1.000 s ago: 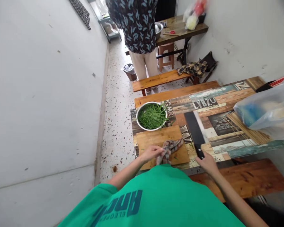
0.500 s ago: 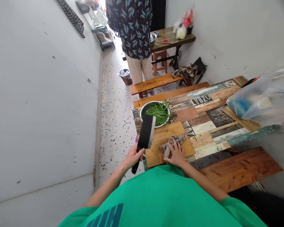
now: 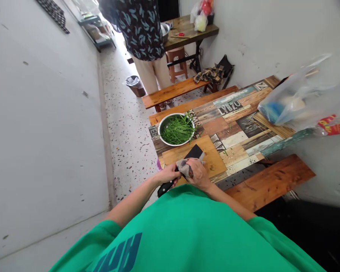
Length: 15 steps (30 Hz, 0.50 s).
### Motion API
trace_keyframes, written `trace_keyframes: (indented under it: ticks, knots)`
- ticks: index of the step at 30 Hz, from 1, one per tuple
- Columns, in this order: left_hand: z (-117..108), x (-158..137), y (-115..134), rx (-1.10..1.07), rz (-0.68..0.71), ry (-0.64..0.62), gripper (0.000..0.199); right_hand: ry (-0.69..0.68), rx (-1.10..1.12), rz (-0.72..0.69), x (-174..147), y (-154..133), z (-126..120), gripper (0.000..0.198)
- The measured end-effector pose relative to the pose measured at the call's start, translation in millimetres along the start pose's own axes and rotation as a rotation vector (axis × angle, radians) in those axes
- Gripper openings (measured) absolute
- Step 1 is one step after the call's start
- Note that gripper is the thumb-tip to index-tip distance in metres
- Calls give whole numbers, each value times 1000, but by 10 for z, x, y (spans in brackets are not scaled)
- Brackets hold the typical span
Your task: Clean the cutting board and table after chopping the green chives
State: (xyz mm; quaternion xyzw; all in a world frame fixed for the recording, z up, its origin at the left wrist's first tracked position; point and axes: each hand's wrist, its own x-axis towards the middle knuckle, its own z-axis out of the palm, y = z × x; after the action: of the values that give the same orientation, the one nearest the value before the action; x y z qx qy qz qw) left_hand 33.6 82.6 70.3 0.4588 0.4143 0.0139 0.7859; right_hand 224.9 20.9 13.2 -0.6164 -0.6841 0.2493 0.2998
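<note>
Head view, cleaver (image 3: pixel 195 152), patterned table (image 3: pixel 235 139), speckled floor (image 3: pixel 123 139)

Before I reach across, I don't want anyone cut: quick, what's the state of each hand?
Left hand: closed, holding the knife.
Right hand: closed, holding the cloth over part of the blade.

White walls (image 3: pixel 51 132), speckled floor (image 3: pixel 124 139)
</note>
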Motion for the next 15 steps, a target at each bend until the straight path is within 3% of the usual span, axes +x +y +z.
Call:
trace_keyframes:
  ticks: [3,6,8,10,12,15]
  knots:
    - [-33,0,104,102,5,-71,13,93,-28,117,177,243,-36,45]
    - [-106,-64,126,213,-10,-87,9,201,-53,317,305,700,-280,39]
    - [-115,-95,94,317,72,65,10,245,-55,407,322,918,-478,37]
    - [-63,-92,39,378,197,309,17,272,-58,445,284,969,-628,39]
    - [45,-50,-16,340,248,499,24,269,-61,434,213,838,-685,41]
    - [230,56,-46,292,239,574,25,149,-50,308,132,427,-577,39]
